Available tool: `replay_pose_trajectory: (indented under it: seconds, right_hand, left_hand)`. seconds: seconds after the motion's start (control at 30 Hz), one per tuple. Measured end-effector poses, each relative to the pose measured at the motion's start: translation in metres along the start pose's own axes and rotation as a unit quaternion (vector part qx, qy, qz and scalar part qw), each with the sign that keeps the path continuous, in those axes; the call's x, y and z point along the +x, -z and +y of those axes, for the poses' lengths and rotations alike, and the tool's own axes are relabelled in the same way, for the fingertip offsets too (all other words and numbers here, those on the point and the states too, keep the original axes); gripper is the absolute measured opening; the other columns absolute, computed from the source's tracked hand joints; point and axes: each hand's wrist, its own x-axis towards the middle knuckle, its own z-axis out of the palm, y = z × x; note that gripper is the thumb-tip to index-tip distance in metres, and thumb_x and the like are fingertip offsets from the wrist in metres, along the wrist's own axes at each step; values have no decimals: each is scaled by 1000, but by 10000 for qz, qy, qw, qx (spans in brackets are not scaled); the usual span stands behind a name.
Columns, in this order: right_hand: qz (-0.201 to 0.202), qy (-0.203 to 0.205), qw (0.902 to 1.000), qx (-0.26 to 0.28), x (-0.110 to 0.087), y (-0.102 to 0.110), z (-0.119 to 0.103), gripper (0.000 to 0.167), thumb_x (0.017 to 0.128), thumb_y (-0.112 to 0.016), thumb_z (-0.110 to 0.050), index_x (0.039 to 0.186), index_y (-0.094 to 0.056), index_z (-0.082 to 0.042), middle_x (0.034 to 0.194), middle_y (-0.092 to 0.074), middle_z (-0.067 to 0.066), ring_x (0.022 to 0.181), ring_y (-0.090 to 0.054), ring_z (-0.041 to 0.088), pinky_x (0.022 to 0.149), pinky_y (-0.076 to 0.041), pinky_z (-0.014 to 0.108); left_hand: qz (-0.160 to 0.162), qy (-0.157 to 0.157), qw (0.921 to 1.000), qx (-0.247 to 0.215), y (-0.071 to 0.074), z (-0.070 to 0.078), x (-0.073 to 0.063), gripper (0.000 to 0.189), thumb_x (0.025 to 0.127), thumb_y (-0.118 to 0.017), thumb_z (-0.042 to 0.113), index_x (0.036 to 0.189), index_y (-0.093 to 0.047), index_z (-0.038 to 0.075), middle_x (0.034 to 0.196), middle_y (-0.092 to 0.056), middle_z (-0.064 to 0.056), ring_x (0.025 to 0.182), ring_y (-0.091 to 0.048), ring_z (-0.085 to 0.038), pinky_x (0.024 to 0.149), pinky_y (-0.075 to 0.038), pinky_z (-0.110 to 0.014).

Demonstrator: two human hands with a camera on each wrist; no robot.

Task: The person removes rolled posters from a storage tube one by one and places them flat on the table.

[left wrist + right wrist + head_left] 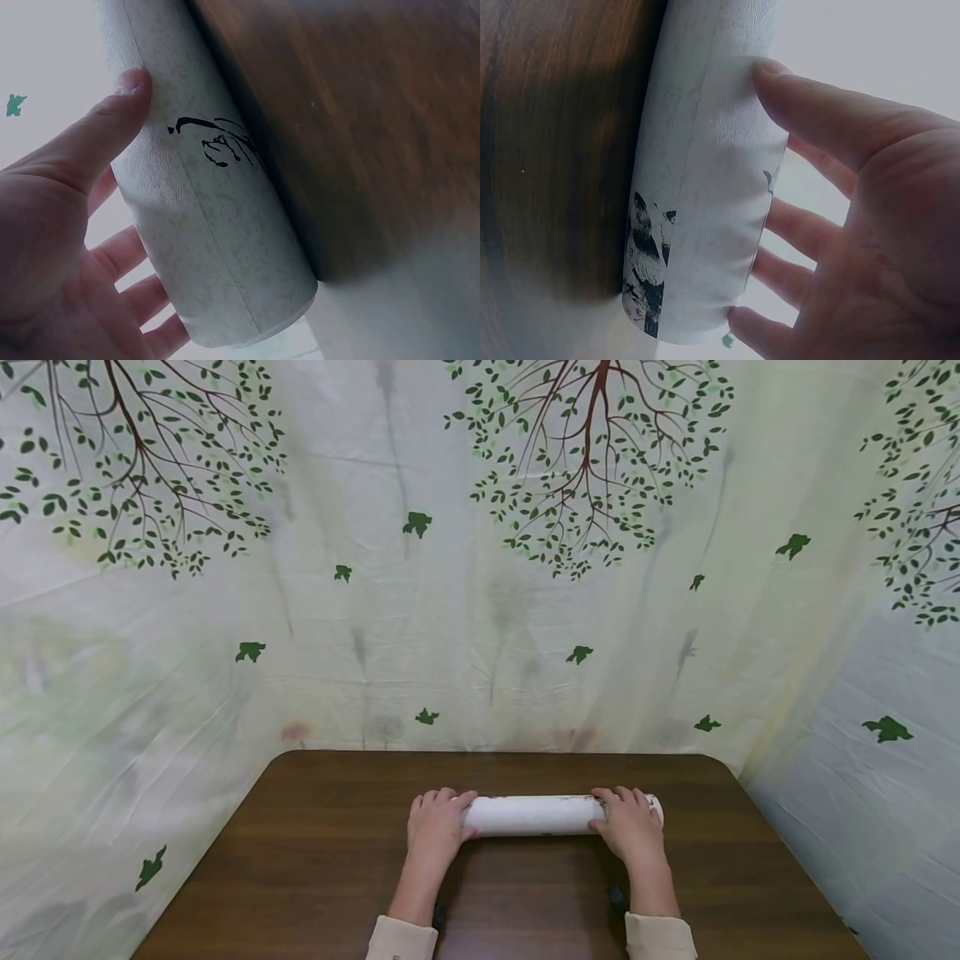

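A white paper roll (536, 816) lies crosswise on the brown table, toward its far side. My left hand (437, 825) grips its left end, fingers over the top and thumb on the near side. Its right end is held the same way by my right hand (632, 827). In the left wrist view, the roll (217, 247) has a faintly mottled, textured surface with black brush-like marks and a lengthwise seam. Dark and reddish printed patches show near the end of the roll (705, 172) in the right wrist view. Part of each end is covered by the fingers.
The wood-grain table (322, 860) has rounded far corners. Behind it and at both sides hangs a pale cloth curtain (480, 635) printed with trees, leaves and green birds. Bare table surface lies between my forearms and the roll.
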Motion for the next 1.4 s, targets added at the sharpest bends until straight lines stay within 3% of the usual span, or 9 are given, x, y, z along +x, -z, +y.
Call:
replay_pose_trajectory:
  seconds: [0.23, 0.57, 1.4]
  right_hand:
    - [-40, 69, 10000, 38, -1, 1, -1, 57, 96, -79, -27, 148, -60, -15, 158, -48, 30, 150, -32, 58, 117, -26, 80]
    - [-50, 153, 9999, -34, -1, -2, -7, 57, 94, -81, -27, 147, -61, -15, 157, -49, 29, 150, -33, 58, 115, -28, 79]
    - [16, 666, 9974, -272, -7, -12, -48, 58, 90, -84, -32, 143, -64, -20, 153, -56, 22, 149, -40, 52, 115, -29, 80]
  left_hand:
    - [92, -54, 9999, 52, -1, 4, -2, 59, 79, -89, 49, 133, -73, 32, 123, -73, -7, 117, -65, -36, 106, -48, -55]
    - [-73, 22, 9999, 117, -1, 15, -3, 59, 81, -86, 53, 135, -71, 35, 124, -72, -5, 115, -64, -34, 102, -48, -53]
    - [4, -129, 9992, 382, -3, 31, -8, 57, 83, -84, 56, 135, -71, 37, 122, -73, -5, 111, -65, -33, 97, -49, -51]
